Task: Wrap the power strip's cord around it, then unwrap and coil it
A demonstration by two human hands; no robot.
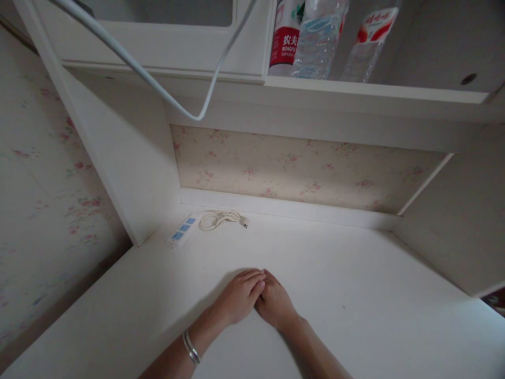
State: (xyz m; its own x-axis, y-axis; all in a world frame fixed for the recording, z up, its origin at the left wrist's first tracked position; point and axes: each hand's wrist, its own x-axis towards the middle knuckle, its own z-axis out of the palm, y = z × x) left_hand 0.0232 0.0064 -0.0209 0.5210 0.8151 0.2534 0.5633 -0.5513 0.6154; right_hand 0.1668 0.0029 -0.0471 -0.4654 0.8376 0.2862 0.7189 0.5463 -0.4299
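Observation:
My left hand [240, 296] and my right hand [277, 305] are folded together on the white desk [315, 263], near the bottom middle of the view. The left fingers are closed over the fingertips of the right hand, whose fingers are curled under them. No object shows in either hand, though the space between the palms is hidden. Two silver bangles [191, 347] circle my left wrist. Beyond the hands, towards the back left, lies a white power strip [183, 230] with blue socket faces. Its coiled white cord [215, 220] and plug [243, 222] lie beside it.
Overhead, a shelf [374, 93] holds a red-labelled bottle [284, 45] and clear plastic bottles [317, 39]. A pale cable [158, 87] hangs in a loop at upper left. White side panels [126, 158] flank the desk, with floral wallpaper [295, 168] behind.

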